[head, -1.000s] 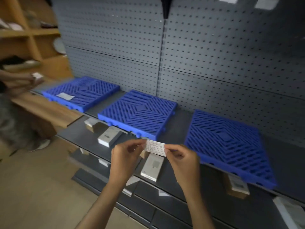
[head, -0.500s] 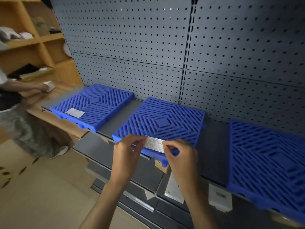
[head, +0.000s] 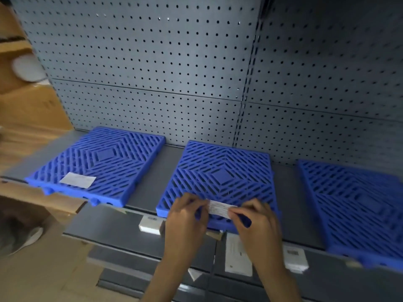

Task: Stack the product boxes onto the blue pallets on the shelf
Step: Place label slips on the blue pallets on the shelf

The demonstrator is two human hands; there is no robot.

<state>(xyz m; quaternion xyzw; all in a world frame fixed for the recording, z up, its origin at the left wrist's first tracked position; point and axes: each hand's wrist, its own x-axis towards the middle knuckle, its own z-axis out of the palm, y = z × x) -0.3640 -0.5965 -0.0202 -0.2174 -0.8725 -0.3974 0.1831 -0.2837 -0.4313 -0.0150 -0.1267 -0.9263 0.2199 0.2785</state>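
Observation:
Three blue slatted pallets lie on the grey shelf (head: 170, 164): a left pallet (head: 113, 162), a middle pallet (head: 224, 171) and a right pallet (head: 357, 205). Both hands hold one thin white product box (head: 219, 209) with printed text, just over the middle pallet's front edge. My left hand (head: 185, 216) pinches its left end and my right hand (head: 257, 223) pinches its right end. A flat white box (head: 77, 180) lies on the left pallet near its front.
A grey pegboard wall (head: 174, 73) backs the shelf. On the lower shelf sit several white and brown boxes (head: 150, 224), (head: 237, 256), (head: 294, 258). Wooden shelving (head: 26, 110) stands at left, with a blurred person (head: 19, 229) below it.
The view has swung left and closer, so the middle pallet now sits ahead. Both hands carried the white box forward to that pallet's front edge, keeping the same grip.

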